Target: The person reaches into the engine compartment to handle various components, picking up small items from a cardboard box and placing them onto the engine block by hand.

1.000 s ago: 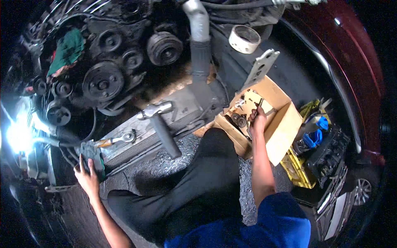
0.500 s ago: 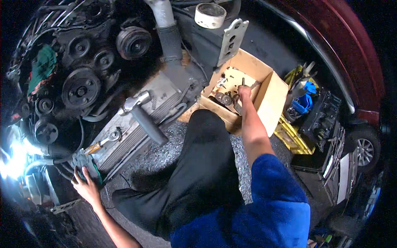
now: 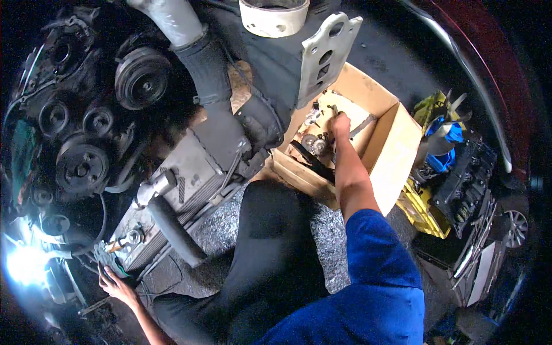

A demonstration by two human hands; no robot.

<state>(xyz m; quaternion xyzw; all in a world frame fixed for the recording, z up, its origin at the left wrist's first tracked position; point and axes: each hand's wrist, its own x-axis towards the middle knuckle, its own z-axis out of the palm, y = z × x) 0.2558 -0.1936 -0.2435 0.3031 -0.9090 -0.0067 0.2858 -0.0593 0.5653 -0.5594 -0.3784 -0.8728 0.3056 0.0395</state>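
My right hand (image 3: 340, 125) is inside an open cardboard box (image 3: 375, 167), closed around a short metal rod-like piece (image 3: 334, 109) whose end sticks out above the fist. Beside that hand, round gear-like metal parts (image 3: 314, 144), a dark elongated part (image 3: 310, 161) and small bolts lie on the bottom of the box. My left hand (image 3: 119, 287) is at the lower left end of the radiator (image 3: 201, 150), fingers stretched out against the edge by a crumpled grey-green cloth (image 3: 109, 257). A ratchet (image 3: 131, 237) and a hammer (image 3: 172, 213) rest on top of the radiator.
At the left, engine pulleys (image 3: 83, 167) and a bright lamp (image 3: 27, 264) show. A perforated metal plate (image 3: 328, 57) and a white ring (image 3: 275, 17) stand beyond the box. Right of it are a yellow tray (image 3: 422, 213), blue containers (image 3: 441, 160) and a black engine part (image 3: 464, 178).
The view has shifted, moving the engine leftward in the picture. My right hand stays in the box, the rod-like piece now tilted. My left hand remains at the radiator's end.
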